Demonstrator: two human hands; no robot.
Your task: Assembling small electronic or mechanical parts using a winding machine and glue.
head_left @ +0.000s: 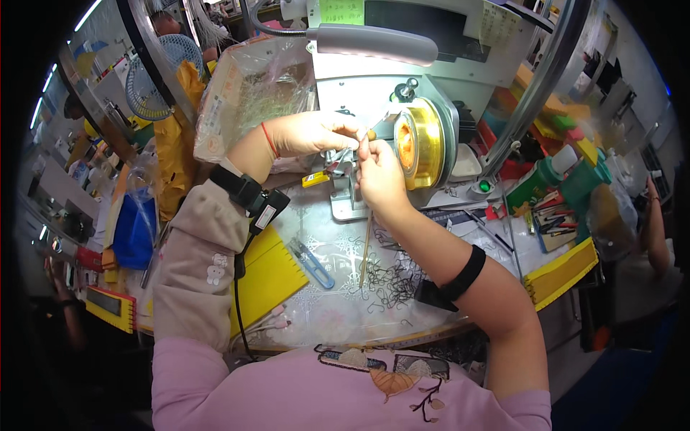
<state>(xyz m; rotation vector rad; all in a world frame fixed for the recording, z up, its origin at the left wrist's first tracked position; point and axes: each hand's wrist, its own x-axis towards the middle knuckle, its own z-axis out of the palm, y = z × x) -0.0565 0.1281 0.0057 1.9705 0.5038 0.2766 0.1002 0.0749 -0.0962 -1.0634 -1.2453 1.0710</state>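
Observation:
Both my hands meet in front of a bench-top machine [350, 208] with a metal base. My left hand [316, 134] comes from the left with thumb and fingers pinched together. Close against it, my right hand [381, 176] is also closed in a pinch, fingertips up. What they hold is too fine to make out. Just right of the fingers, a large spool of shiny yellow line [429, 144] is mounted on the machine. A small yellow block [315, 179] lies below my left hand. A thin stick [366, 248] lies below my right wrist.
Loose dark hooks [395, 280] are scattered on the tabletop. Blue-handled snips [314, 266] lie beside a yellow folder [266, 280]. A plastic-lined box [208, 108] with clear strands stands back left. On the right are a metal post [532, 100], a green container [535, 187] and pens [555, 219].

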